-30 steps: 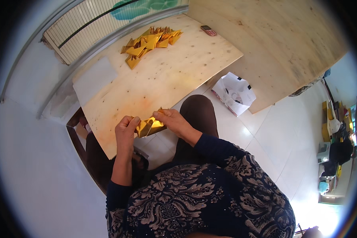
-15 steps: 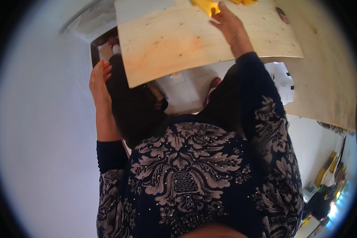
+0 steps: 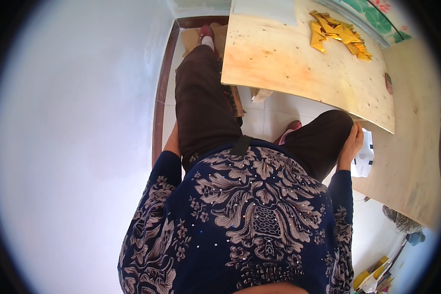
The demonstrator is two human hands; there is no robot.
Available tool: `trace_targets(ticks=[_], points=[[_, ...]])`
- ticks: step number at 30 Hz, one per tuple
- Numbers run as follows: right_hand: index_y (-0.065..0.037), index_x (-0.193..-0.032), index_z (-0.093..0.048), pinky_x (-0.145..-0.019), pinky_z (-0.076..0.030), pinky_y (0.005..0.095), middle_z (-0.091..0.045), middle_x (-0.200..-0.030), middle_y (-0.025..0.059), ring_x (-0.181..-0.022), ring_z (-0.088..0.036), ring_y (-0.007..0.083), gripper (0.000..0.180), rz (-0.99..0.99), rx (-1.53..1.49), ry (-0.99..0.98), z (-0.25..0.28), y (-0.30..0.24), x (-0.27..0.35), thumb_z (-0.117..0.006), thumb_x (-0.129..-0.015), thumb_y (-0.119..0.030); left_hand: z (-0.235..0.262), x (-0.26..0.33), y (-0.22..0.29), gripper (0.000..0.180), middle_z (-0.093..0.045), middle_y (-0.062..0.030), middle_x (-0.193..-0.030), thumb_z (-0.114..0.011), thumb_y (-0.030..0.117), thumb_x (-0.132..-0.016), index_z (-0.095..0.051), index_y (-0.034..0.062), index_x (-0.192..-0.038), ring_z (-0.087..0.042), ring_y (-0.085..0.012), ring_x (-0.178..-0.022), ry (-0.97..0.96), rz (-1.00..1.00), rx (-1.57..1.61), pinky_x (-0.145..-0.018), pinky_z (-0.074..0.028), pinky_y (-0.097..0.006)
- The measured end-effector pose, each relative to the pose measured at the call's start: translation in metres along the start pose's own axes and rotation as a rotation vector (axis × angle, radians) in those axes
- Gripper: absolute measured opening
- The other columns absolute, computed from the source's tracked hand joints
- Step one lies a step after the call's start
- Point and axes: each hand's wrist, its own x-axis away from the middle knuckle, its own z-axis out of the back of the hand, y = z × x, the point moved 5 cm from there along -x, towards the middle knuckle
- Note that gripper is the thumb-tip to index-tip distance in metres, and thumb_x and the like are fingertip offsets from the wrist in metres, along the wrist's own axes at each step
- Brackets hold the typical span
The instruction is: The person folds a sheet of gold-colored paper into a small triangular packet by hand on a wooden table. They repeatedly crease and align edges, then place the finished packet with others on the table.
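My right hand (image 3: pixel 351 146) rests along the outer side of my right knee, close under the table's front edge. Its fingers look stretched out, and I see nothing in them. Beside my left thigh, only the wrist and part of my left hand (image 3: pixel 172 141) show; the leg hides its fingers. A loose heap of shiny folded gold paper pieces (image 3: pixel 345 35) lies toward the far side of the pale wooden table (image 3: pixel 279 61), beyond reach of both hands as they are now.
A pale grey sheet (image 3: pixel 267 11) lies at the table's far left. Near its right edge is a small dark red object (image 3: pixel 388 83). A white package (image 3: pixel 363 156) is beside my right hand. A white wall (image 3: pixel 83 147) fills the left side. Another wooden board (image 3: pixel 406 147) stretches right.
My right hand has let go of the gold paper and come back from the table to my right knee. My left hand has dropped beside my left thigh. The view has shifted.
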Motion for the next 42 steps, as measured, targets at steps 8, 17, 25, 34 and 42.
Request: trace_targets(ticks=[8, 17, 25, 34, 42], points=[[0.001, -0.123, -0.061, -0.098, -0.045, 0.0357, -0.064, -0.122, 0.0169, -0.112, -0.06, 0.0298, 0.039, -0.136, 0.06, 0.078, 0.049, 0.075, 0.05, -0.052, -0.099, -0.028, 0.002, 0.048, 0.013, 0.041, -0.069, -0.0183, -0.107, -0.048, 0.034, -0.096, -0.063, 0.0021, -0.118, -0.067, -0.031, -0.096, -0.04, 0.035, 0.012, -0.08, -0.053, -0.042], [0.001, -0.123, -0.061, -0.1, -0.045, 0.0362, -0.064, -0.122, 0.018, -0.112, -0.06, 0.0325, 0.04, -0.214, 0.077, 0.08, 0.063, 0.138, 0.08, -0.051, -0.099, -0.029, 0.035, 0.084, 0.008, 0.041, -0.069, -0.0191, -0.106, -0.054, 0.034, -0.093, -0.063, 0.0028, -0.118, -0.067, -0.0308, -0.096, 0.072, 0.065, 0.054, -0.079, -0.053, -0.041], [0.001, -0.125, -0.059, -0.102, -0.043, 0.0375, -0.062, -0.126, 0.0189, -0.116, -0.059, 0.0342, 0.042, -0.276, 0.103, -0.049, 0.052, 0.135, 0.049, -0.053, -0.097, -0.03, 0.051, 0.012, -0.005, 0.043, -0.069, -0.0192, -0.103, -0.059, 0.036, -0.09, -0.062, 0.0038, -0.119, -0.067, -0.0296, -0.095, 0.189, -0.096, -0.145, -0.078, -0.053, -0.038], [0.002, -0.126, -0.058, -0.098, -0.045, 0.0378, -0.064, -0.122, 0.0188, -0.112, -0.061, 0.0326, 0.043, -0.242, 0.048, -0.051, 0.035, 0.144, 0.078, -0.053, -0.097, -0.03, 0.09, 0.029, -0.008, 0.045, -0.069, -0.0125, -0.092, -0.063, 0.039, -0.076, -0.07, 0.0028, -0.102, -0.064, -0.0244, -0.083, 0.179, -0.284, -0.478, -0.072, -0.05, -0.042], [0.003, -0.124, -0.059, -0.094, -0.047, 0.0364, -0.066, -0.117, 0.0183, -0.106, -0.063, 0.0303, 0.04, -0.084, 0.13, -0.083, 0.028, 0.104, 0.071, -0.051, -0.099, -0.027, 0.191, 0.05, 0.017, 0.05, -0.069, -0.0166, -0.098, -0.071, 0.033, -0.075, -0.065, -0.0054, -0.107, -0.065, -0.027, -0.087, 0.335, -0.191, -0.092, -0.077, -0.05, -0.04]])
